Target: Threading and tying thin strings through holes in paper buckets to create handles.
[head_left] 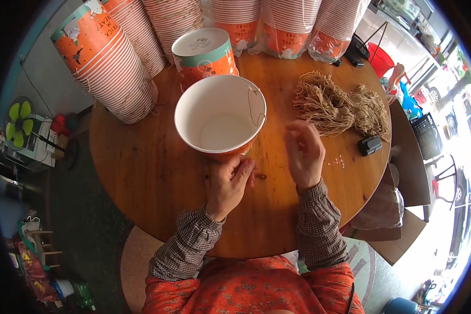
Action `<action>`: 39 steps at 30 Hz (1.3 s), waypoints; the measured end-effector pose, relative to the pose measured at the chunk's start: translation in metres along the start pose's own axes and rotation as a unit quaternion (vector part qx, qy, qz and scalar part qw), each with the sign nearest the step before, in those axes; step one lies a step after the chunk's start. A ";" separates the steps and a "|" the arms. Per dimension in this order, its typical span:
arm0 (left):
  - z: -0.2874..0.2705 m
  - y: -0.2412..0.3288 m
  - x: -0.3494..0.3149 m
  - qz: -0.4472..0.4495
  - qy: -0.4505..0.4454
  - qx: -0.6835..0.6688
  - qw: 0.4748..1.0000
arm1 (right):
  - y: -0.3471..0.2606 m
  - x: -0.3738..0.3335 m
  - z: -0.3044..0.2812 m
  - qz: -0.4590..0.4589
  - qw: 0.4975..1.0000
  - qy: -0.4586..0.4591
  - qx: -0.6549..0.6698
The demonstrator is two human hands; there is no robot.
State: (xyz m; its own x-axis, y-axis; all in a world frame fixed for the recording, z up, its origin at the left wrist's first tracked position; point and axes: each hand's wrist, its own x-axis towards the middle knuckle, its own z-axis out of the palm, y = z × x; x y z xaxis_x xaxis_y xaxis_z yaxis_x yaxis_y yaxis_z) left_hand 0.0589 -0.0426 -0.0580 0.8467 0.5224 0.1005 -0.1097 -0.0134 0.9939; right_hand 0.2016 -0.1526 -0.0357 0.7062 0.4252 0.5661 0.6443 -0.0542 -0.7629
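Observation:
A white-lined paper bucket with an orange outside faces its mouth up at me, just beyond my left hand. Thin tan twine passes through its right wall and hangs in a loop inside. My left hand is closed against the bucket's near outer side, thumb on top; whatever its fingers pinch is hidden. To the right of the bucket, apart from it, my right hand is raised with fingers curled in, and I cannot see what they hold. Behind stands an upside-down orange and green bucket.
Nested bucket stacks line the far left, with more bagged stacks at the back. Bundles of cut twine lie on the right of the round wooden table, beside a small black device. Cardboard boxes stand below the right edge.

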 end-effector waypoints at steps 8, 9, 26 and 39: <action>-0.003 0.010 -0.006 0.082 0.049 0.123 0.988 | -0.025 -0.008 0.001 0.245 0.879 -0.270 0.307; -0.003 0.010 -0.006 0.110 0.065 0.150 0.980 | -0.022 -0.008 -0.002 0.217 0.885 -0.293 0.291; -0.005 0.001 -0.004 0.167 0.066 0.216 0.960 | -0.016 -0.006 -0.008 0.132 0.928 -0.306 0.164; 0.000 0.005 -0.004 0.234 0.073 0.271 0.931 | -0.016 -0.003 -0.013 0.074 0.942 -0.306 0.114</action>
State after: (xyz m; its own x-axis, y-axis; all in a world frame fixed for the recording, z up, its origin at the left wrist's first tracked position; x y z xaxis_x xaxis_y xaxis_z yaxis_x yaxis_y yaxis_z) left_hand 0.0551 -0.0451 -0.0537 0.6882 0.4613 0.5600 -0.1365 -0.6757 0.7244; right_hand 0.1925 -0.1649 -0.0211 0.4374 0.8732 0.2149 0.4228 0.0112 -0.9062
